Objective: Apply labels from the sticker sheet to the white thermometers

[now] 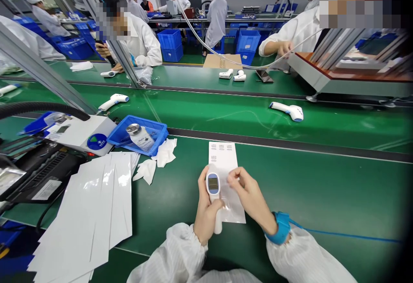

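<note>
A white infrared thermometer (218, 219) with a blue-rimmed display is gripped by its handle in my left hand (204, 217), its screen facing up toward me. Beneath it on the green bench lies a white label sheet (226, 159), with several small printed labels left at its far end. My right hand (253, 195) is just right of the thermometer, over the sheet, with thumb and forefinger pinched together. Whatever is between those fingertips is too small to make out. A blue wrist strap (279, 228) circles my right wrist, its cord running right.
On the left are a stack of white sheets (93, 214), crumpled tissues (165, 152), a blue tray (161, 131) with a metal-capped bottle and a white device (87, 132). Thermometers (292, 111) lie on the green conveyor (206, 111) beyond. Co-workers sit across it.
</note>
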`<state>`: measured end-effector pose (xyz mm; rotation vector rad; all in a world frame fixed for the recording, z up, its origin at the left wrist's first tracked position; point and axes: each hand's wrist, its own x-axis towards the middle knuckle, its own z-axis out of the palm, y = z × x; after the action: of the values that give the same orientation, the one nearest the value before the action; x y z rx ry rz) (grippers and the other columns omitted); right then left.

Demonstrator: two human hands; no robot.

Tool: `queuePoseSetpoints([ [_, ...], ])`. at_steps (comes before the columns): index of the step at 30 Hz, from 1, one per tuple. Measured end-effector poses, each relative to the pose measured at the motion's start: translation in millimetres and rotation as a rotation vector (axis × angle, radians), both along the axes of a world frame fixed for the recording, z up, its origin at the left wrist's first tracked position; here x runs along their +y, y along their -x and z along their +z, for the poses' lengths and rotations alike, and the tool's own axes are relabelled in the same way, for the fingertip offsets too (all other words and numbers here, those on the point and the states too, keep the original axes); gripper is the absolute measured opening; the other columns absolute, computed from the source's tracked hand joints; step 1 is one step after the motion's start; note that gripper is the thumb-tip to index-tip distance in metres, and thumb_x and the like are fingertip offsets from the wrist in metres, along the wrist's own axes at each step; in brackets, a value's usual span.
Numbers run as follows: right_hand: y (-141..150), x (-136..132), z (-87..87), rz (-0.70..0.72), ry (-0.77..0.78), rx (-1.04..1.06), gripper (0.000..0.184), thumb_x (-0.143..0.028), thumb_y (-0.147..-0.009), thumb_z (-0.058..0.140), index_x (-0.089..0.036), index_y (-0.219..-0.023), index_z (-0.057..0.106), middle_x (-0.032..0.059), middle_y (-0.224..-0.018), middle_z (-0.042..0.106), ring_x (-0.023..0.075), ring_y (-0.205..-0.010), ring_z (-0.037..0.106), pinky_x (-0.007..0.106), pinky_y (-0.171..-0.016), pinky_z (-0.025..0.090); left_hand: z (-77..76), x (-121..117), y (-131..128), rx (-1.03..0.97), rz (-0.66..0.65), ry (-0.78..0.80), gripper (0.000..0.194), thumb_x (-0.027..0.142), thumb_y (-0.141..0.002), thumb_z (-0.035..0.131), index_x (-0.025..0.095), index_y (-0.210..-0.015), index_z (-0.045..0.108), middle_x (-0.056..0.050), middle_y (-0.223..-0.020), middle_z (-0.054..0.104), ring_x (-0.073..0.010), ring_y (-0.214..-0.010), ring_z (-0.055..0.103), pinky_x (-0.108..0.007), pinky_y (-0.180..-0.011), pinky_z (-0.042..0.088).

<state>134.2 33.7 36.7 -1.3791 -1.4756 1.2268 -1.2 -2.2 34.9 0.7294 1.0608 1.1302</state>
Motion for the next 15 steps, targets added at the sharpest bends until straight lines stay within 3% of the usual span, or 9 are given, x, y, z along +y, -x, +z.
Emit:
queuePoseSetpoints([
  [2, 1, -9, 2.5, 0.232, 0.166, 0.065, 0.021, -0.044, -0.092, 0.054, -0.022, -0.090, 0.054, 0.0016, -0.089, 0.063, 0.0189, -0.084, 0.061, 0.032, -0.077, 0.049, 5.1, 6, 2, -0.029, 0.076, -0.015, 0.085, 0.011, -0.075, 0.051, 0.032, -0.149, 0.017, -0.006, -0.138, 0.047, -0.0230, -0.113, 0.056, -0.035, -0.094, 0.047],
  [5, 5, -11, 5.2, 0.478, 0.266, 0.149, 0.029, -0.039, -0.088, 0.061, -0.023, -0.111, 0.052, 0.0043, -0.109, 0.064, 0.0217, -0.100, 0.062, 0.035, -0.087, 0.051, 8.3, 16, 5, -0.074, 0.023, 0.000, 0.080, 0.014, -0.082, 0.046, 0.034, -0.151, 0.011, -0.006, -0.131, 0.052, -0.0246, -0.121, 0.052, -0.041, -0.103, 0.041],
  [7, 8, 5, 3.3, 0.435, 0.173, 0.049, 0.030, -0.034, -0.087, 0.060, -0.023, -0.114, 0.052, 0.0053, -0.114, 0.064, 0.0226, -0.105, 0.061, 0.036, -0.090, 0.050, 7.0, 23, 7, -0.045, -0.019, -0.048, 0.079, 0.016, -0.084, 0.047, 0.033, -0.152, 0.010, -0.006, -0.136, 0.049, -0.0247, -0.129, 0.046, -0.041, -0.109, 0.034],
  [9, 11, 39, -1.1, 0.304, 0.057, -0.141, 0.027, -0.031, -0.089, 0.056, -0.019, -0.113, 0.053, 0.0072, -0.111, 0.065, 0.0238, -0.101, 0.063, 0.039, -0.090, 0.050, 3.5, 28, 10, 0.036, -0.032, -0.077, 0.078, 0.021, -0.086, 0.051, 0.029, -0.152, 0.011, -0.008, -0.142, 0.043, -0.0250, -0.137, 0.037, -0.040, -0.113, 0.028],
  [13, 7, 141, -9.0, 0.073, -0.036, -0.360, 0.040, -0.034, -0.089, 0.058, -0.013, -0.121, 0.049, 0.0109, -0.109, 0.066, 0.0256, -0.096, 0.064, 0.044, -0.089, 0.049, -7.1, 31, 14, 0.197, -0.052, 0.003, 0.065, 0.028, -0.089, 0.051, 0.026, -0.148, 0.026, -0.013, -0.142, 0.041, -0.0284, -0.138, 0.035, -0.043, -0.112, 0.029],
  [15, -2, 188, -10.0, -0.006, -0.083, -0.432, 0.045, -0.034, -0.087, 0.064, -0.016, -0.126, 0.050, 0.0103, -0.122, 0.062, 0.0241, -0.107, 0.061, 0.042, -0.095, 0.048, -13.0, 29, 18, 0.235, -0.056, 0.036, 0.057, 0.033, -0.088, 0.053, 0.027, -0.142, 0.037, -0.012, -0.143, 0.041, -0.0310, -0.135, 0.039, -0.044, -0.108, 0.034],
])
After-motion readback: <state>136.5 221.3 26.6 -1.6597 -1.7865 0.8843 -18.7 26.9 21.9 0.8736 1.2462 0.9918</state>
